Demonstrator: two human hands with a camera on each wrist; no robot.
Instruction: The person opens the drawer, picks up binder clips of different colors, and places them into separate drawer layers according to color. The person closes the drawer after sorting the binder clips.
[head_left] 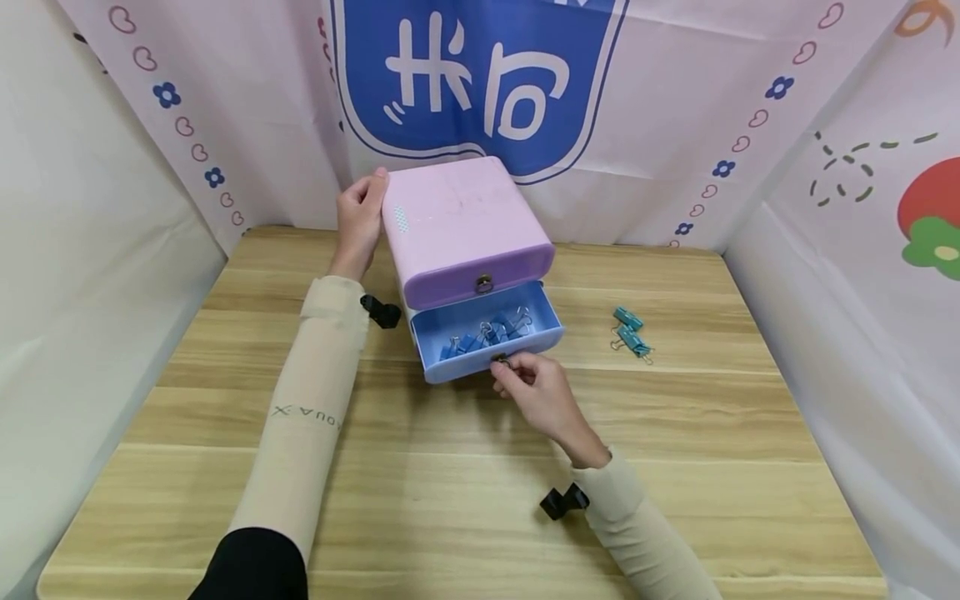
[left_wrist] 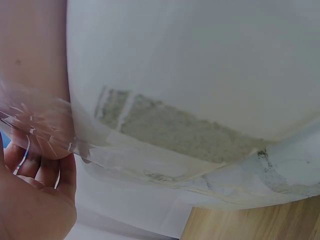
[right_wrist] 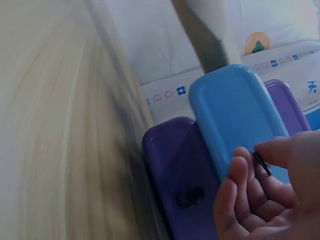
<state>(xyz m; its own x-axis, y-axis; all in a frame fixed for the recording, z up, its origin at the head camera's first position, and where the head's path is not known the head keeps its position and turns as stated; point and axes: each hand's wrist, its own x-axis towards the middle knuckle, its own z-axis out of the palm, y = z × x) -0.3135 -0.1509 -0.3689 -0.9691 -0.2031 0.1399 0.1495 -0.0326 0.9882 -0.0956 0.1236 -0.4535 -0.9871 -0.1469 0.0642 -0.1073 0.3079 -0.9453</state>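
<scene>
A pink and purple drawer box (head_left: pixel 465 212) stands at the back of the table, its blue drawer (head_left: pixel 453 368) pulled out. Inside that drawer lie several blue binder clips (head_left: pixel 491 333). With thumb and curled fingers my right hand (head_left: pixel 551 404) pinches the small metal ring pull (right_wrist: pixel 262 163) on the blue drawer's front. My left hand (head_left: pixel 358 221) grips the box's back left corner, thumb at the top edge and fingers round behind. Below the blue drawer, the right wrist view shows a purple drawer front (right_wrist: pixel 170 150), closed, with its own ring pull.
A few teal binder clips (head_left: pixel 632 337) lie on the wooden table (head_left: pixel 675 433) right of the box. A printed cloth (head_left: pixel 262 108) hangs directly behind the box, and white cloth walls flank the table on both sides.
</scene>
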